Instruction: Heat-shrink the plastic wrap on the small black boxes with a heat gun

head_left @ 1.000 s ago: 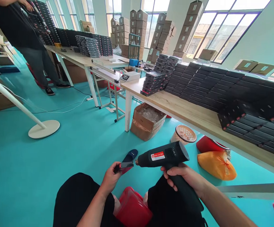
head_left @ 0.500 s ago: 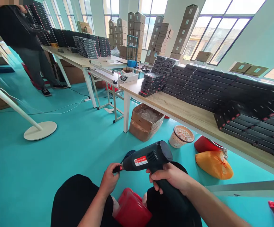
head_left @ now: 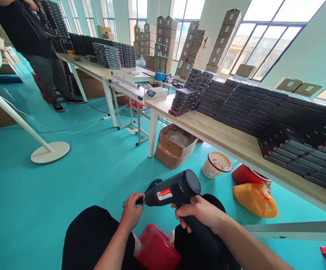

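My right hand (head_left: 192,213) is wrapped round the handle of a dark heat gun (head_left: 177,189) with a red and white label on its side. Its nozzle points left, close to my left hand (head_left: 132,212). The fingers of my left hand are closed on a slim black box (head_left: 139,201), mostly hidden behind them. One end of it shows by the nozzle, and a small bit sticks out on the far side of the hand. Whether nozzle and box touch, I cannot tell. Below, between my knees, is a red plastic stool (head_left: 159,247).
Stacked black boxes (head_left: 236,108) line a long table (head_left: 208,127) on the right. Under it stand a carton (head_left: 171,146), a waste basket (head_left: 216,165) and an orange bag (head_left: 254,198). A white fan (head_left: 49,152) and a standing person (head_left: 24,41) are at left.
The box in my left hand has turned: the red mark on its near end no longer shows, and a bit now pokes out to the left. The heat gun has shifted slightly left.
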Demonstrator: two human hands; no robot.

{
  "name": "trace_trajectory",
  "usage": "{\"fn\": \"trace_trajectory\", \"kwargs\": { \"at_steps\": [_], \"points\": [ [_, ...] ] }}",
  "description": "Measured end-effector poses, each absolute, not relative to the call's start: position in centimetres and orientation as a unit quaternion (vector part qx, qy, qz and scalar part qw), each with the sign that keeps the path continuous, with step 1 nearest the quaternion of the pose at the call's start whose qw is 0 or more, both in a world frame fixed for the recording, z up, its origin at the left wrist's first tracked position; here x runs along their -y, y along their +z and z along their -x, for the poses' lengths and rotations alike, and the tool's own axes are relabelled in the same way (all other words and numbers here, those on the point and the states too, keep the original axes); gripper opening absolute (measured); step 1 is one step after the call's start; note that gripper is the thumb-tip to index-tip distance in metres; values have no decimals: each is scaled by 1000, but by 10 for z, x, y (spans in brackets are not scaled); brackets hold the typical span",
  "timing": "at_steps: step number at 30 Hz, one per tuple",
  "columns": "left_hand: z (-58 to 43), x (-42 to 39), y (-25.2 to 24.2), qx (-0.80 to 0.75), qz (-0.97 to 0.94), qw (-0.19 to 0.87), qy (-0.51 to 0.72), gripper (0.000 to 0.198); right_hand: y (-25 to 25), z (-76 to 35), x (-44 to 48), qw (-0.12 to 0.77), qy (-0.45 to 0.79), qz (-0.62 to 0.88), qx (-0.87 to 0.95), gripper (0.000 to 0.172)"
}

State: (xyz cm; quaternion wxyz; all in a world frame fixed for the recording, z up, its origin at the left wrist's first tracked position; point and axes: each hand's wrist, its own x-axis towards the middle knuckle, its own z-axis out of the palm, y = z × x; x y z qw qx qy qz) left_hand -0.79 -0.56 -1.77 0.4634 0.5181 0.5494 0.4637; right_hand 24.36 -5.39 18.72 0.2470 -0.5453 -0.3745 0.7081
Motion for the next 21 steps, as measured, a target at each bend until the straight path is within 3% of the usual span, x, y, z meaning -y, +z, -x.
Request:
{"fn": "trace_trajectory", "kwargs": {
  "at_steps": [4,8,12,17,21],
  "points": [
    [10,5,-22,-556,-505,456,477,38,179,-249,57,289,656,612,334,23],
    [11,1,-33,-569,-562,398,449,33,175,-245,63,271,718,552,326,29],
    [13,-2,-42,-574,-582,364,447,34,173,-238,67,312,675,583,327,27],
    [15,-1,-45,-570,-571,369,460,31,169,-237,69,284,711,551,332,32],
    [14,0,-43,-567,-562,376,472,28,164,-240,70,318,687,577,308,33]
  ]
}}
